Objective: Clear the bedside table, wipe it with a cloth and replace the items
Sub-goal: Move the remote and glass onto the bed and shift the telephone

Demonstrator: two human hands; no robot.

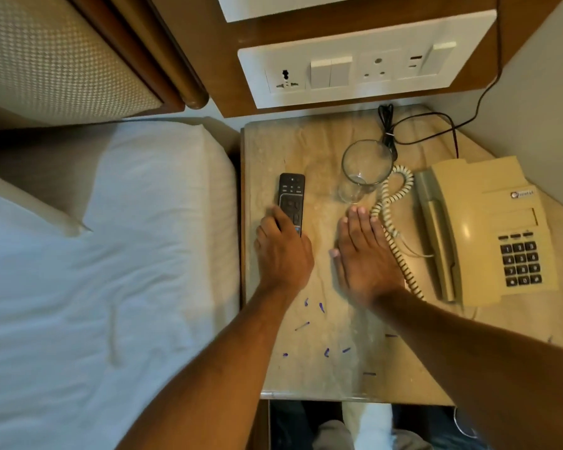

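Hotel bedside corner: white bed [111, 271] beside a marble-topped bedside table [322, 368], uncleared. Landmark is the telephone [488, 232] at the table's wall-side edge. Its coiled cord [392, 219] loops bedward to the glass [364, 170], which stands just beside it. Risk: the right hand [364, 254], flat and open with fingers together, fingertips beside the cord, could snag the cord or tip the glass. Left hand [283, 251], further bedward of the telephone, has fingers curled round the remote's [291, 203] near end, apparently gripping. Purple marks [322, 332] nearer the person await wiping; no cloth visible.
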